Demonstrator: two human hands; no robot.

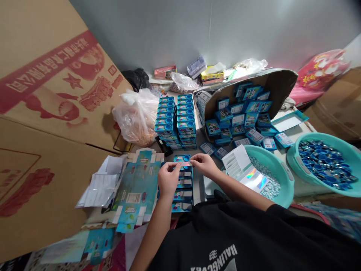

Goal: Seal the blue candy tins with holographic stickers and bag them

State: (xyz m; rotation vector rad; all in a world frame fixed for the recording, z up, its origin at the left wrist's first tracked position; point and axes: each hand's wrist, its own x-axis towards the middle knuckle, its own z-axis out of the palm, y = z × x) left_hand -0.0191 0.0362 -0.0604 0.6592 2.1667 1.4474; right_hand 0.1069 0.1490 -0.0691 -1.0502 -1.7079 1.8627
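A short shiny sticker strip (185, 164) is stretched between my two hands. My left hand (168, 176) pinches its left end, and my right hand (205, 165) pinches the other. Directly beneath lies a row of small blue candy boxes (182, 195), several bearing similar silvery strips; my left hand and forearm hide part of the row. Right of my right forearm, a sheet of holographic stickers (244, 169) rests over a teal basin (288, 188) of pale blue candies (272, 182).
Stacked blue boxes (186, 120) stand beyond my hands. A tipped carton (284, 81) spills more boxes (237, 109). Flattened blue cardboard (138, 184) lies left, near a large brown carton (56, 150). At right sits a teal basin (296, 158) of blue rings (324, 162).
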